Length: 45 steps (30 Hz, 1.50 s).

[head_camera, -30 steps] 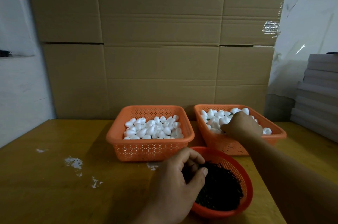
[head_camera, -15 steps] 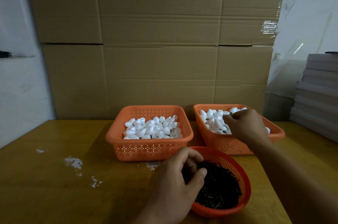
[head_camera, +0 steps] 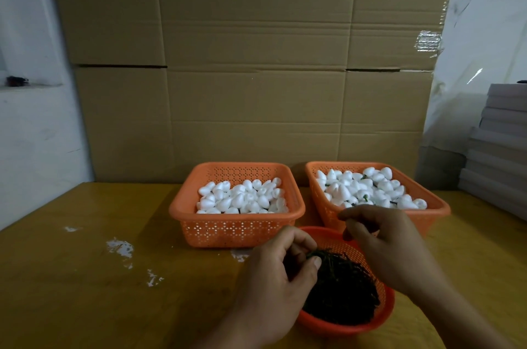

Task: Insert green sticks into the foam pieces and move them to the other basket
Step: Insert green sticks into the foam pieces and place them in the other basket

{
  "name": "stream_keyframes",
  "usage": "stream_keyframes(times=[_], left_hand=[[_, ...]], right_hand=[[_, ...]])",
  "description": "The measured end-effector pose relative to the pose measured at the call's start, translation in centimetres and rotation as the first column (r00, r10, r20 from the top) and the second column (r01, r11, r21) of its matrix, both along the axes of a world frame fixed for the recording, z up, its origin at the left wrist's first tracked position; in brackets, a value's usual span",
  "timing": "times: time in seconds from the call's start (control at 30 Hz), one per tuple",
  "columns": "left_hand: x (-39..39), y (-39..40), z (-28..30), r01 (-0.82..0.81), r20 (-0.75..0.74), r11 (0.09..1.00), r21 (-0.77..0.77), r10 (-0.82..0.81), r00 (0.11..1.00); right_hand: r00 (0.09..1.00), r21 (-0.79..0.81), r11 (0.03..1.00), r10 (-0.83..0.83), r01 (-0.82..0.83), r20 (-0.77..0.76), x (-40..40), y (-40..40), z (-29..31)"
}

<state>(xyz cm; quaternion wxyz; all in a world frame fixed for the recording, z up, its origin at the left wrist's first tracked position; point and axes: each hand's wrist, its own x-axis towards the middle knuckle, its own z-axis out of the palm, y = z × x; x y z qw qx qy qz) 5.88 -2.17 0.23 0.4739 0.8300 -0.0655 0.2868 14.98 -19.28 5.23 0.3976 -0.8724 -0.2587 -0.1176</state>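
Light: dim, soft, yellowish cast.
Shadows: faint, beside the baskets (head_camera: 236,230).
Glare: on plastic film (head_camera: 429,43), upper right.
Distortion: edges bend outward.
Focus: slightly soft everywhere.

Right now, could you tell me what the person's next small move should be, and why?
Probably lift one dark green stick clear of the round orange basket: the left hand already pinches sticks at the pile's edge, while the right hand, fingers loosely curled, looks empty, so a white foam piece comes afterwards.
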Motion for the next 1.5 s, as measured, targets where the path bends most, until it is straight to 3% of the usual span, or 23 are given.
stream_keyframes(times=[0.13, 0.27, 0.37, 0.57, 0.7, 0.83, 1.0, 1.23, 1.5], left_hand=[[0.0, 0.3, 0.2, -0.008, 0.027, 1.0, -0.024, 0.009, 1.0], [0.7, 1.8, 1.2, -0.076, 0.042, 0.996, -0.037, 0.077, 0.996], [1.8, 3.8, 2.7, -0.154, -0.033, 0.988, -0.023, 0.153, 0.988], [5.7, 8.2, 5.8, -0.318, -0.018, 0.945, 0.079, 0.32, 0.947], [8.4, 10.2, 6.8, -0.363, -0.162, 0.9, 0.241, 0.407, 0.899], [10.2, 11.1, 7.1, -0.28, -0.353, 0.866, 0.414, 0.436, 0.828], [11.4, 11.4, 7.3, -0.054, -0.565, 0.842, 0.538, 0.407, 0.717], [12.4, 10.8, 7.0, 0.13, -0.632, 0.726, 0.675, 0.478, 0.61], [12.7, 11.1, 6.6, 0.161, -0.653, 0.714, 0.682, 0.494, 0.575]], right_hand=[[0.999, -0.139, 0.99, 0.029, -0.023, 0.044, -1.1, 0.5, -0.7], [0.999, -0.181, 0.983, 0.03, -0.024, 0.028, -1.4, 0.6, -1.2], [0.999, -0.182, 0.983, 0.036, -0.033, 0.017, -1.3, 0.5, -1.4], [0.996, -0.083, 0.995, 0.053, -0.047, 0.069, -1.9, 0.7, -1.4], [0.993, -0.005, 0.998, 0.059, -0.059, 0.107, -2.5, 0.8, -1.2], [0.991, 0.007, 0.997, 0.075, -0.076, 0.114, -2.6, 0.8, -1.3], [0.99, 0.027, 0.997, 0.074, -0.078, 0.117, -2.5, 0.8, -1.4], [0.989, 0.02, 0.996, 0.083, -0.086, 0.119, -2.2, 0.8, -1.7], [0.989, 0.0, 0.996, 0.09, -0.091, 0.118, -2.0, 0.9, -2.0]])
